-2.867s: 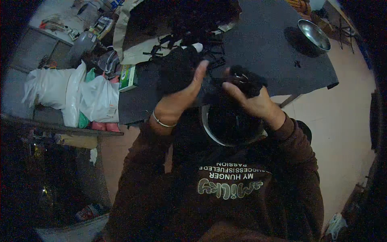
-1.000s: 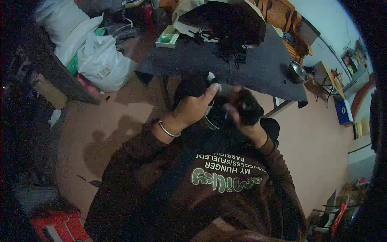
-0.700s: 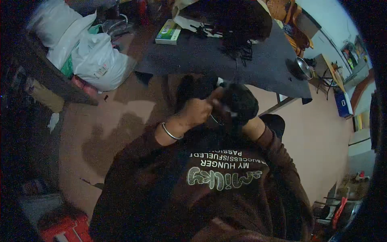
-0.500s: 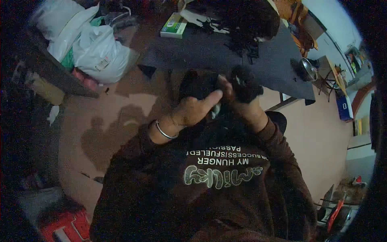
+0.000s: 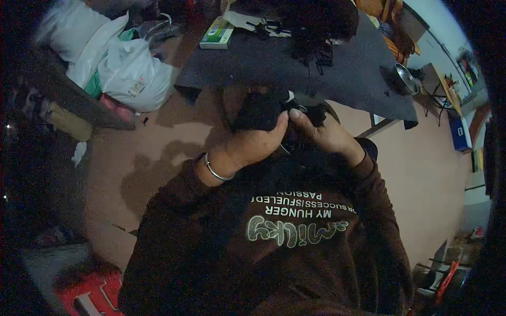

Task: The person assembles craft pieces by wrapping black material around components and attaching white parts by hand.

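My left hand, with a silver bangle at its wrist, is closed on a soft black cloth piece. My right hand pinches the same dark bundle from the other side, its thumb almost meeting my left thumb. A small white bit shows just above the thumbs, too small to name. The bundle is held in front of my chest, by the near edge of the table. Its exact kind cannot be made out against the dark clothing.
On the grey-covered table lie a green and white box, black strappy items and a metal bowl. White plastic bags stand at the left. A blue box is at the right.
My right hand has turned and come in closer, so both thumbs now nearly meet. The dark fluffy part it held up by the table edge has dropped lower behind the fingers.
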A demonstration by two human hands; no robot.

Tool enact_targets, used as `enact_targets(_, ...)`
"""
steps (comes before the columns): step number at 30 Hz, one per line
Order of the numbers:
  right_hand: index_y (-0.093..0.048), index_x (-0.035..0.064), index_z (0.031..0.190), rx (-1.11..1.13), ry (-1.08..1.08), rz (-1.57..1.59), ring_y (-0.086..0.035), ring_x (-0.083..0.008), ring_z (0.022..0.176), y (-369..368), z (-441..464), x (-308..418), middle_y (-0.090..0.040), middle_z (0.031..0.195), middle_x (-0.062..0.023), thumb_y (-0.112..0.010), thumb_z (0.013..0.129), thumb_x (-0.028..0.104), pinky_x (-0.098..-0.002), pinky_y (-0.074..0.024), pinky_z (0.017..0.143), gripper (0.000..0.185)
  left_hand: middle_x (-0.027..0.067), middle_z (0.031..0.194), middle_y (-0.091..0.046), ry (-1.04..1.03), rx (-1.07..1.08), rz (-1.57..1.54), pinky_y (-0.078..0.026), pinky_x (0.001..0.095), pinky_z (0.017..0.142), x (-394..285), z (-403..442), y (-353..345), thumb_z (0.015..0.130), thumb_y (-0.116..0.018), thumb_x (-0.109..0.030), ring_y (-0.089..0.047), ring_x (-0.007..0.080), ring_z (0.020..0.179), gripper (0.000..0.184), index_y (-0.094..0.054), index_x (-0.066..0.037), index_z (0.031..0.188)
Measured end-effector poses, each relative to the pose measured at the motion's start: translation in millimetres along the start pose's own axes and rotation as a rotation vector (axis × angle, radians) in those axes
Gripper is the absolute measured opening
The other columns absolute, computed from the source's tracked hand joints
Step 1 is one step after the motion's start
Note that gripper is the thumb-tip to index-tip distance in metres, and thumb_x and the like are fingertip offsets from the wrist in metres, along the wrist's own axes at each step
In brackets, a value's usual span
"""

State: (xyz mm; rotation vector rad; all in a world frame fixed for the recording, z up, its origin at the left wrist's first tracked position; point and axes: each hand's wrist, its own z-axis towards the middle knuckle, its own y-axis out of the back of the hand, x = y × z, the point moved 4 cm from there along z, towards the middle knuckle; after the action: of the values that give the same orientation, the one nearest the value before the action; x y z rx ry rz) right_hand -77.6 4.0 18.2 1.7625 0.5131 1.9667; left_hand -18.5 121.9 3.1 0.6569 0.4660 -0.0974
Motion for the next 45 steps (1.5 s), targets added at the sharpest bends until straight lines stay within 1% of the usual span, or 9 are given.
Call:
enact_targets(3, -0.049, 0.0011, 0.074, -0.104, 0.034, 0.038, -0.040, -0.0095, 0.055, 4.4, -3.5, -8.8, -0.044, 0.059, -0.0003, -0.040, 0.085, 0.029, -0.0247, -0.0332, 0.048, 0.031, 0.0152, 0.088, -0.053, -0.183, -0.004, 0.144, -0.039, 0.0362, 0.077, -10.4, 7.5, -6.2, 0.073, -0.050, -0.007, -0.050, 0.0288, 0.085, 0.022, -0.051, 0.001, 0.094)
enact_targets(9, -0.050, 0.0013, 0.079, -0.175, -0.004, 0.208, -0.043, -0.0084, 0.063, 0.1, -8.0, -39.3, -0.048, 0.068, 0.0008, -0.040, 0.085, 0.026, -0.0237, -0.0356, 0.055, 0.027, 0.0174, 0.088, -0.052, -0.137, 0.221, 0.126, -0.037, 0.0378, 0.079, -8.8, 15.2, -31.8, 0.071, -0.048, -0.004, -0.049, 0.0318, 0.085, 0.024, -0.049, 0.003, 0.094)
enact_targets(15, -0.051, 0.0024, 0.079, -0.140, -0.155, 0.203, -0.046, -0.0102, 0.060, 5.2, -13.5, -44.0, -0.051, 0.065, -0.0018, -0.041, 0.085, 0.027, -0.0252, -0.0394, 0.055, 0.027, 0.0180, 0.096, -0.050, -0.139, 0.114, 0.044, -0.035, 0.0377, 0.082, -7.4, 11.8, -35.4, 0.073, -0.051, -0.011, -0.047, 0.0320, 0.092, 0.031, -0.046, 0.003, 0.100)
enact_targets(25, -0.050, 0.0029, 0.073, -0.129, -0.070, 0.191, -0.042, -0.0079, 0.053, 7.4, -9.4, -35.3, -0.046, 0.059, 0.0002, -0.040, 0.085, 0.030, -0.0218, -0.0338, 0.047, 0.031, 0.0154, 0.090, -0.053, 0.151, 0.293, -0.253, -0.037, 0.0385, 0.079, 8.0, 18.0, -32.8, 0.074, -0.047, -0.011, -0.050, 0.0320, 0.084, 0.024, -0.050, -0.002, 0.096)
enact_targets(33, -0.050, 0.0023, 0.075, -0.186, -0.115, 0.236, -0.043, -0.0082, 0.056, -3.9, -13.8, -42.8, -0.047, 0.063, -0.0004, -0.037, 0.086, 0.029, -0.0219, -0.0360, 0.051, 0.032, 0.0165, 0.103, -0.049, -0.180, 0.286, 0.020, -0.033, 0.0368, 0.087, -2.5, 17.7, -36.6, 0.077, -0.045, -0.011, -0.045, 0.0293, 0.098, 0.029, -0.046, -0.002, 0.105)
enact_targets(37, -0.051, 0.0022, 0.078, -0.187, -0.096, 0.232, -0.043, -0.0074, 0.059, -1.6, -17.1, -42.7, -0.047, 0.066, 0.0001, -0.036, 0.086, 0.029, -0.0221, -0.0364, 0.052, 0.031, 0.0166, 0.103, -0.049, -0.042, 0.380, -0.075, -0.032, 0.0368, 0.088, -0.1, 17.6, -40.3, 0.077, -0.044, -0.009, -0.045, 0.0299, 0.098, 0.029, -0.047, -0.002, 0.104)
enact_targets(40, -0.051, 0.0027, 0.078, -0.053, -0.091, 0.243, -0.043, -0.0072, 0.059, 1.4, -20.3, -38.0, -0.047, 0.065, 0.0007, -0.036, 0.086, 0.028, -0.0220, -0.0365, 0.053, 0.030, 0.0156, 0.101, -0.050, -0.279, 0.338, 0.067, -0.034, 0.0359, 0.087, -8.6, 20.6, -31.3, 0.077, -0.047, -0.012, -0.047, 0.0279, 0.095, 0.028, -0.048, -0.002, 0.103)
enact_targets(42, -0.051, 0.0037, 0.075, -0.097, -0.079, 0.249, -0.043, -0.0076, 0.056, 1.6, -23.7, -35.5, -0.045, 0.061, 0.0006, -0.036, 0.086, 0.029, -0.0213, -0.0348, 0.050, 0.032, 0.0171, 0.094, -0.054, 0.186, 0.424, -0.412, -0.039, 0.0309, 0.081, 3.3, 26.3, -25.3, 0.078, -0.048, -0.017, -0.053, 0.0239, 0.087, 0.028, -0.051, 0.001, 0.099)
enact_targets(45, -0.051, 0.0044, 0.074, -0.092, -0.186, 0.341, -0.042, -0.0078, 0.054, 4.1, -27.1, -41.6, -0.045, 0.060, 0.0001, -0.036, 0.086, 0.031, -0.0206, -0.0325, 0.048, 0.033, 0.0132, 0.088, -0.058, 0.183, 0.376, -0.420, -0.041, 0.0300, 0.077, 16.2, 19.4, -30.5, 0.079, -0.049, -0.024, -0.056, 0.0215, 0.081, 0.030, -0.052, -0.002, 0.099)
